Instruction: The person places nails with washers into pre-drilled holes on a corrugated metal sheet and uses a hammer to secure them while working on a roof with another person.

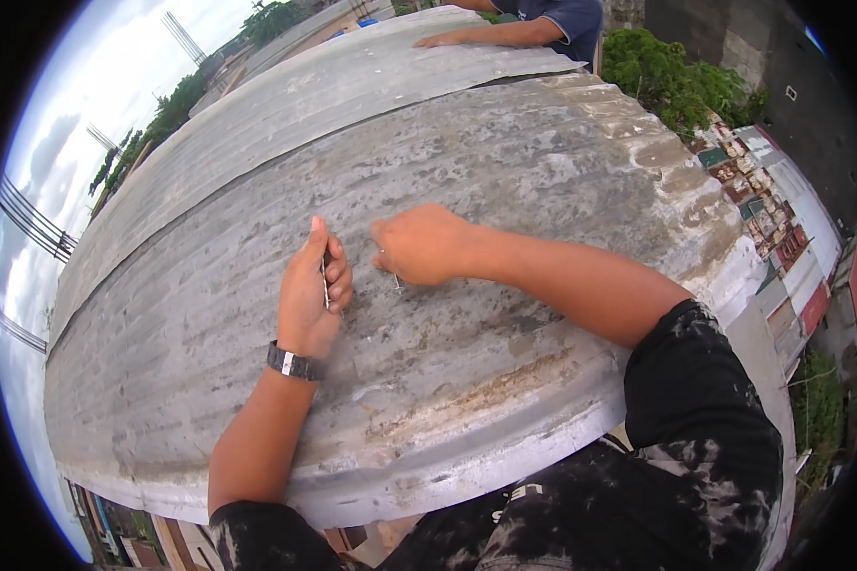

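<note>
My left hand (314, 276), with a dark wristwatch (293, 362) at the wrist, is closed around thin metal pieces (326, 276) that look like nails, held just over a weathered corrugated metal sheet (486, 152). To its right, my right hand (419, 243) has its fingers curled in a pinch on a slender nail (393, 281), which hangs below the fingers at the sheet. Whether the nail touches the sheet I cannot tell.
Another person's arm (505, 30) rests on the overlapping upper sheet (371, 67) at the far edge. Foliage (657, 76), a dark wall (800, 114) and patched rusty roofs (771, 209) lie right, past the edge. Rebar (38, 219) rises at the left.
</note>
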Tool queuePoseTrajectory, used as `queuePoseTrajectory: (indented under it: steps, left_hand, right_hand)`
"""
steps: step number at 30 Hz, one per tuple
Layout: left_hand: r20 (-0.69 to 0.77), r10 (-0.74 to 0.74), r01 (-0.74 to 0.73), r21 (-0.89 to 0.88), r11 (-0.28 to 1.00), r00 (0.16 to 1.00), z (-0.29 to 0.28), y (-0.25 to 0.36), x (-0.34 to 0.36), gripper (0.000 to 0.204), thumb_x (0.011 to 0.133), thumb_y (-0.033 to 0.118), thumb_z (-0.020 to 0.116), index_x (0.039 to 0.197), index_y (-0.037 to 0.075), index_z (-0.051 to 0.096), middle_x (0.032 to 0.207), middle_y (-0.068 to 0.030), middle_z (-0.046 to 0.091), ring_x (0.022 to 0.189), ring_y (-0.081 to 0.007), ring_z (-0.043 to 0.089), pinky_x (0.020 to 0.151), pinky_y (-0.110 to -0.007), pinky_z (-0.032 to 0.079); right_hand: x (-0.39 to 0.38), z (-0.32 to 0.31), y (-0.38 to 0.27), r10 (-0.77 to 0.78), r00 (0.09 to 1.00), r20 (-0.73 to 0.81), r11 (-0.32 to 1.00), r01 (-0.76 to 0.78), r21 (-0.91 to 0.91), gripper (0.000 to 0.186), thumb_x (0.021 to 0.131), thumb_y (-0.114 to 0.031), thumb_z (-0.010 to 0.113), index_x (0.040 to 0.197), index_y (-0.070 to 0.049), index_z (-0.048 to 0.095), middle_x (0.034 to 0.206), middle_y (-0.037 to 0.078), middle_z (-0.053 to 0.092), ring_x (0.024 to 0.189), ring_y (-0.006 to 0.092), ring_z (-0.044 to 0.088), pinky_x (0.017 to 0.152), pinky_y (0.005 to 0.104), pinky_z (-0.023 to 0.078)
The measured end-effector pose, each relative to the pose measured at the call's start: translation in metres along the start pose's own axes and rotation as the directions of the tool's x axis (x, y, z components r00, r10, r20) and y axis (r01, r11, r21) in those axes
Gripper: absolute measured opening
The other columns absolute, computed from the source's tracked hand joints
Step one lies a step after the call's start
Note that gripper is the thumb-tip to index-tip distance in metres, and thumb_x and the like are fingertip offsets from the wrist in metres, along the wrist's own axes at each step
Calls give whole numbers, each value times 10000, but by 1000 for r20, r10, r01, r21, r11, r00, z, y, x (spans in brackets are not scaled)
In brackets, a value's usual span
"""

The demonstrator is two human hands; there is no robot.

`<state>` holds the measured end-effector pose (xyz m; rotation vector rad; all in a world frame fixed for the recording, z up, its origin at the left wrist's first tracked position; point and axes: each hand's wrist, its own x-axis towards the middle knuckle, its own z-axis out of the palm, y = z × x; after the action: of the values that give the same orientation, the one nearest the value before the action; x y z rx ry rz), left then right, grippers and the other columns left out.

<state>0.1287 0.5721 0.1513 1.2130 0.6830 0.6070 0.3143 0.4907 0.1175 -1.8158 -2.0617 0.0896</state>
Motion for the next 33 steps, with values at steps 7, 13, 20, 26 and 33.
queuePoseTrajectory:
  steps: [7, 13, 20, 26, 33]
  left_hand:
    - [13, 3, -3, 48, 999, 1000, 0, -1, -2, 446, 1114, 521, 513, 870, 146, 516, 664, 69, 389, 497, -39, 342, 405, -206, 270]
    - [-20, -1, 1, 10, 1000, 1000, 0, -1, 0, 441, 1111, 523, 519, 891, 141, 527, 666, 68, 392, 499, -38, 349, 407, -203, 274]
    - [-16, -4, 4, 35, 999, 1000, -3, -5, -2, 326, 1099, 412, 579, 995, 103, 575, 691, 55, 431, 506, -39, 371, 406, -203, 281]
    - [26, -35, 31, 141, 990, 999, 6, -7, -4, 305, 1094, 386, 587, 1031, 87, 592, 700, 54, 442, 505, -31, 367, 401, -204, 278]
    - [23, -53, 50, 116, 992, 998, 9, -6, -7, 341, 1106, 419, 569, 1018, 91, 587, 693, 59, 432, 488, -24, 347, 401, -196, 263]
  right_hand:
    - [1, 3, -2, -66, 994, -92, 994, 74, 82, 212, 989, -242, 668, 1106, -69, 633, 956, 162, 752, 934, 385, 734, 801, 509, 556]
    - [10, 17, 2, 70, 974, -216, 914, 24, 406, 297, 1009, -197, 622, 1265, -50, 665, 1036, 141, 752, 973, 322, 736, 805, 458, 566]
    - [18, 0, 6, 264, 956, 131, 71, -155, 985, 307, 979, -117, 577, 1270, -38, 633, 937, 47, 662, 827, 166, 680, 655, 381, 572]
    - [11, -6, -9, 293, 921, 257, -220, -196, 956, 298, 1020, -176, 603, 1295, -65, 592, 949, 15, 586, 655, 101, 550, 529, 291, 437]
    - [16, -8, 3, 352, 920, 174, 73, -212, 975, 354, 957, -162, 594, 1294, -53, 590, 953, 24, 611, 634, 79, 469, 520, 276, 373]
